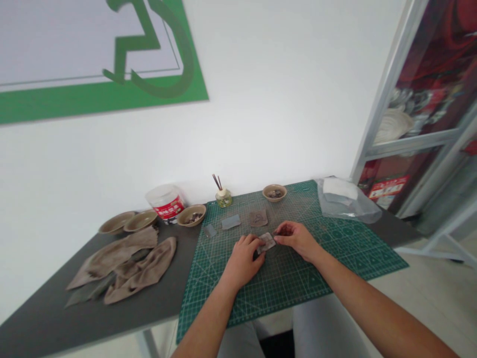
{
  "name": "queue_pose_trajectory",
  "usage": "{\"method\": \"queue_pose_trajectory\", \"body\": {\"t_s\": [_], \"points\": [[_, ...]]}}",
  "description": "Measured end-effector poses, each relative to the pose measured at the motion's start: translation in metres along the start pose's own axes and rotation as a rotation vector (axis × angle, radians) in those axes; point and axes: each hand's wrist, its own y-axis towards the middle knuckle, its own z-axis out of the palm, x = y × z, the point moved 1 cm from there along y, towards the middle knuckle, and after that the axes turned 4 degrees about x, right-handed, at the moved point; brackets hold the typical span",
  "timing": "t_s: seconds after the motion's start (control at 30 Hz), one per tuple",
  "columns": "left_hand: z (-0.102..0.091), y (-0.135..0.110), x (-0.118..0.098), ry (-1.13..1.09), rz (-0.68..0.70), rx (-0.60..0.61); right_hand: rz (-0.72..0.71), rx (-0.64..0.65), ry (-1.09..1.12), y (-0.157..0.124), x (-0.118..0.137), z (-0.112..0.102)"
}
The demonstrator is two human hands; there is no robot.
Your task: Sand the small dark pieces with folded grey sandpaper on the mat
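Observation:
My left hand [244, 260] is closed at the edge of a small flat grey-brown square piece [267, 242], thumb and fingers gripping its left side over the mat. Just right of that piece, the fingertips of my right hand [297, 239] are pinched together around something small and dark that I cannot make out. Beyond the hands lie a brownish square piece [258, 218] with dark marks, a pale blue-grey rectangular piece [231, 222] and a smaller grey piece [209, 230]. All of these rest on a green cutting mat [283, 286].
A bowl of small dark bits [275, 193] stands at the mat's back edge, another bowl [192, 216] at its left. Nearby are a reed diffuser [223, 197], a plastic tub [166, 203], brown cloths [145, 271] and a clear plastic bag [348, 201]. A wall rises behind the table.

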Motion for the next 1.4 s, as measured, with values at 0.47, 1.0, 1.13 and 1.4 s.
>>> {"method": "queue_pose_trajectory", "body": {"t_s": [0.47, 1.0, 1.13, 1.4], "points": [[0.002, -0.001, 0.0, -0.002, -0.016, -0.009, 0.001, -0.005, 0.028, 0.0, -0.002, 0.001], [0.003, -0.001, 0.006, -0.038, -0.016, -0.019, 0.009, 0.108, -0.271, 0.0, 0.003, 0.007], [0.001, -0.003, 0.003, -0.031, -0.087, -0.051, -0.039, 0.15, -0.605, -0.002, 0.009, 0.013], [-0.001, -0.005, 0.0, 0.103, -0.189, -0.024, -0.183, 0.177, -0.889, -0.005, 0.014, 0.022]]}}
